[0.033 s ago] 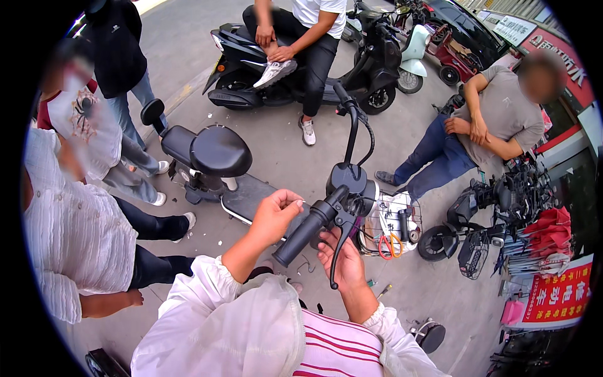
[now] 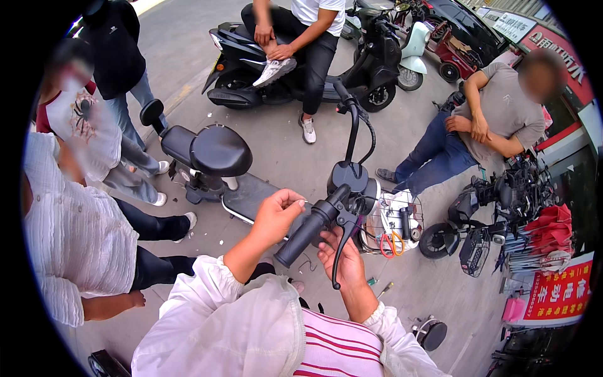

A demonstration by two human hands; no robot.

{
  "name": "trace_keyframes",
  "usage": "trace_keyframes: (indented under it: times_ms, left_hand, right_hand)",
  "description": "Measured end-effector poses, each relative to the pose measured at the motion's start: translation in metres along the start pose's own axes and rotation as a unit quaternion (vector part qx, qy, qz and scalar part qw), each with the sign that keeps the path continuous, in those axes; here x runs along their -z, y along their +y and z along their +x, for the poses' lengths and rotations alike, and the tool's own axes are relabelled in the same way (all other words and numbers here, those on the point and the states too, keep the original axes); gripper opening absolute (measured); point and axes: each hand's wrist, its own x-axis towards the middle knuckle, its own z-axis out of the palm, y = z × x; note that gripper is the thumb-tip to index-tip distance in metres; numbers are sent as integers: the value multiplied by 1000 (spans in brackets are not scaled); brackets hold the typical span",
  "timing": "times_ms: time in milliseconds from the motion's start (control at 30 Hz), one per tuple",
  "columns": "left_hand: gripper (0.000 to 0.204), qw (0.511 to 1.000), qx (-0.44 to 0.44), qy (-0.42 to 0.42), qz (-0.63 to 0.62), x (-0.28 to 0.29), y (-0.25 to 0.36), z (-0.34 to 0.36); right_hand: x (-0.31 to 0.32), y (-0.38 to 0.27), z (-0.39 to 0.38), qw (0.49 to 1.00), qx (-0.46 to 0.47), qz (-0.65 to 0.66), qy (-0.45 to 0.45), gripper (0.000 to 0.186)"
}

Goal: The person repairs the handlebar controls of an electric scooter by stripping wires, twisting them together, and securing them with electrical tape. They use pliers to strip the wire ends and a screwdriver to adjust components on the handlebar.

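A scooter handlebar with a black rubber grip (image 2: pixel 300 234) and a black brake lever (image 2: pixel 342 254) points toward me. On the grip's left side, my left hand (image 2: pixel 276 217) is closed in a pinch, with a tiny pale bit at its fingertips too small to name. My right hand (image 2: pixel 345 261) is palm up beneath the grip, behind the lever. Its fingers are loosely bent and apart, partly hidden by the grip and lever; I see nothing held in them. A wire front basket (image 2: pixel 414 229) holds orange-handled scissors (image 2: pixel 394 244) and a dark cylinder (image 2: pixel 404 218).
The scooter's black seat (image 2: pixel 221 151) and footboard (image 2: pixel 248 201) lie to the left. Several people stand around; one sits on a black motor scooter (image 2: pixel 251 91) ahead. A screwdriver (image 2: pixel 385 289) is on the ground near my right forearm. Parked bikes (image 2: pixel 490 213) line the right.
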Motion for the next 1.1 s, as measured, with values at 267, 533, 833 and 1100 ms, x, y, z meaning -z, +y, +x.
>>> trace_keyframes:
  times_ms: [267, 533, 833, 1100]
  left_hand:
    - [12, 990, 67, -99, -76, 15, -6, 30]
    - [15, 963, 119, -233, -59, 23, -16, 53]
    - [17, 945, 178, -256, -95, 23, -27, 61]
    - [16, 903, 245, -308, -175, 29, -21, 69]
  right_hand:
    - [-48, 40, -11, 939, 149, -305, 48, 86]
    - [-109, 43, 13, 927, 165, -279, 190, 60]
    - [-136, 36, 30, 900, 118, -268, 322, 52]
    - [-139, 42, 36, 892, 86, -268, 354, 60]
